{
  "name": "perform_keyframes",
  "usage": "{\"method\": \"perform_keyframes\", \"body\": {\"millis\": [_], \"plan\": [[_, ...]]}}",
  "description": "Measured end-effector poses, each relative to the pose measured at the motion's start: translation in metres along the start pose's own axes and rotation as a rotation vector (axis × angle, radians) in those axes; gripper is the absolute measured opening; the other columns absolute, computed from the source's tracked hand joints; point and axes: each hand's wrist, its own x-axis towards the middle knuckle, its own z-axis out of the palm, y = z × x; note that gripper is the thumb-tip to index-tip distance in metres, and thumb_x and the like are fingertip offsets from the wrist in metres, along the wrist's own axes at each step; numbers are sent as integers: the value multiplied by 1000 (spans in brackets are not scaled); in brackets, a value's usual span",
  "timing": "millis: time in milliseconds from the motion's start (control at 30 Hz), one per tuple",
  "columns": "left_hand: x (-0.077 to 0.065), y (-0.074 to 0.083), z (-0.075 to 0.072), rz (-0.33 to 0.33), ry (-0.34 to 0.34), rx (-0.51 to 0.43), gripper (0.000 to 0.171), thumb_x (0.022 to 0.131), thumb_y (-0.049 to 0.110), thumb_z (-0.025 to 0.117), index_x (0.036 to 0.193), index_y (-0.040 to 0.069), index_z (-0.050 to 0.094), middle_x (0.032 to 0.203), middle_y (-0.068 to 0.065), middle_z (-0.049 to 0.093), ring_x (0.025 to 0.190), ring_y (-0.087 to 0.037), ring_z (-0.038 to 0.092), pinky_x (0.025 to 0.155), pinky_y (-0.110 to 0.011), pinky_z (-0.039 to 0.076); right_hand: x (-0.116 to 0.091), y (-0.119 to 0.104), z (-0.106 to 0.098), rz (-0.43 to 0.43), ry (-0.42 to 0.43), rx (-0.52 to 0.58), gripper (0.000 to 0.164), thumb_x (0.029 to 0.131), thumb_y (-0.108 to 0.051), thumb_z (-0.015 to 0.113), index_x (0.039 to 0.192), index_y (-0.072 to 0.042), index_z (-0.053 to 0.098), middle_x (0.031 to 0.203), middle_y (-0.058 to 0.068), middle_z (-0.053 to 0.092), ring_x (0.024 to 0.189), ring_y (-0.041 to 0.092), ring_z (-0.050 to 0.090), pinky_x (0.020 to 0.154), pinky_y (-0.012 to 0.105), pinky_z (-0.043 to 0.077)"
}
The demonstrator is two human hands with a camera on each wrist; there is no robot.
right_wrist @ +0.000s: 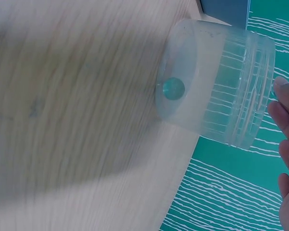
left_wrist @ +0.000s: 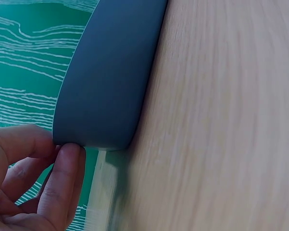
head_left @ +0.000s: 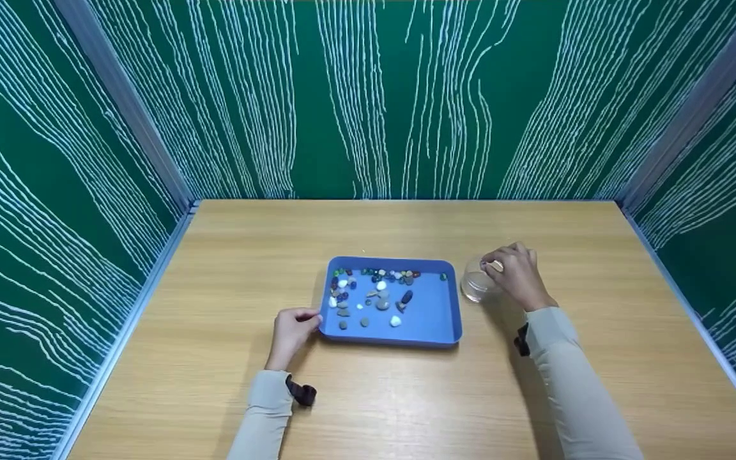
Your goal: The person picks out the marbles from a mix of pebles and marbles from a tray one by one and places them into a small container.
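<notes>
My left hand (head_left: 291,332) pinches the near left corner of a blue plastic tray (head_left: 435,313), thumb and fingers at its rim; the left wrist view shows the tray's outer wall (left_wrist: 106,82) beside those fingers. In the tray lie glass marbles (head_left: 400,276), pebbles (head_left: 382,304) and white stones (head_left: 395,321). A clear plastic jar (head_left: 474,289) stands upright to the right of it. Over the jar's mouth, my right hand (head_left: 516,275) pinches what looks like a small dark marble, mostly hidden by the fingertips. One green marble (right_wrist: 173,88) rests at the jar's bottom.
The wooden table (head_left: 227,255) extends around the tray and jar. Green panels with white wavy lines (head_left: 400,102) enclose it at the back and both sides, with grey metal edging (head_left: 128,108). A black strap (head_left: 301,391) is on my left wrist.
</notes>
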Motion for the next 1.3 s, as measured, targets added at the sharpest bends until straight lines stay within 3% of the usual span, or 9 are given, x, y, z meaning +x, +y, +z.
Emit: {"method": "perform_keyframes", "body": {"millis": [167,400,800,1133,1300], "plan": [[0,1,0,-2,4,-9,18,80,2,71,96,-5,74,101,-20,72,94,-23,65,77,-24,55,0,0,-2,7,-5,-9,10,83,-8,72,91,-2,73,96,16,72,93,31,49,84,50,30],[-2,1,0,-7,0,-8,17,80,2,70,95,-5,74,101,-20,72,97,-28,65,85,-34,56,0,-1,-4,18,-10,-2,12,83,-9,72,93,-2,73,97,17,71,93,30,49,84,51,30],[0,-1,0,-9,0,-16,17,80,1,70,95,-5,74,99,-20,72,95,-27,66,85,-35,56,0,-1,-6,55,-43,-20,17,87,-9,69,100,0,71,105,20,69,99,32,48,87,51,30],[-1,-2,0,10,8,-21,17,80,1,70,95,-5,74,99,-19,72,87,-16,64,72,-18,52,-1,1,-2,34,-32,-9,15,85,-7,70,98,1,72,102,20,70,93,33,49,84,49,32],[-2,-1,0,13,5,-39,18,79,1,71,95,-6,74,99,-20,72,84,-13,63,70,-17,52,-1,1,-1,56,-50,6,15,86,-9,69,99,-1,72,104,19,70,95,31,49,87,48,32]]}}
